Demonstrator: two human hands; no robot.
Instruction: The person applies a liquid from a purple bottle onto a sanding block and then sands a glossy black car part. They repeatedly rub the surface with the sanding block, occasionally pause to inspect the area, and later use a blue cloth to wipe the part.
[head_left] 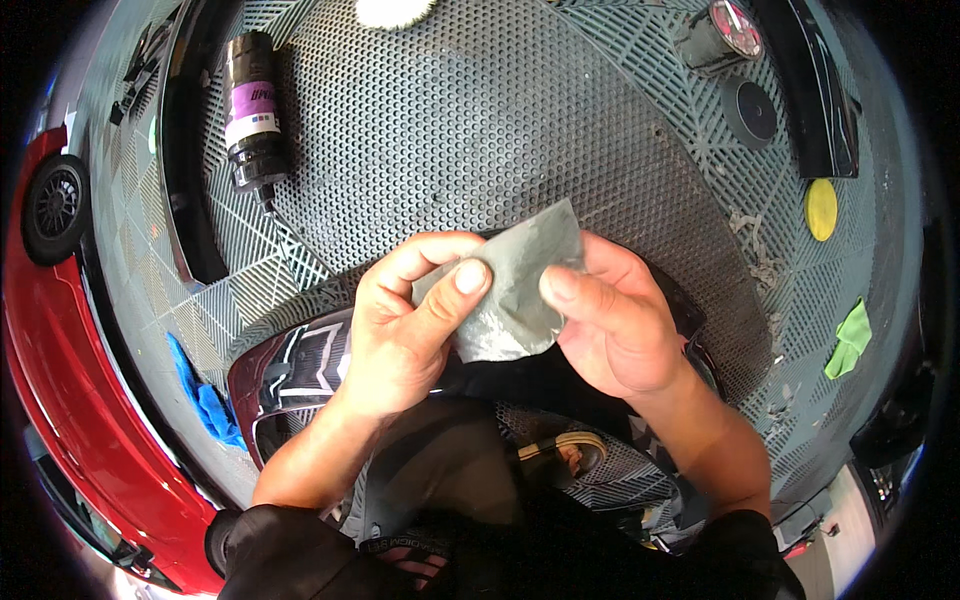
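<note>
Step in hand looked like handling the thin grey sheet point(515, 275): L hand point(398, 325) & R hand point(625, 325) each had an edge pinched under the thumb, over the dark curved piece point(305, 358). Next move prob. called for light, even tension, given the creases.

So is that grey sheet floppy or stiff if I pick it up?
The grey sheet is probably light, since it looks thin. It likely bends easily, as it looks creased between the left hand and right hand.

Grey sheet point(522, 275), creased, corner pointing up, lower edge shiny, between both hands point(400, 335) point(625, 335).
</note>
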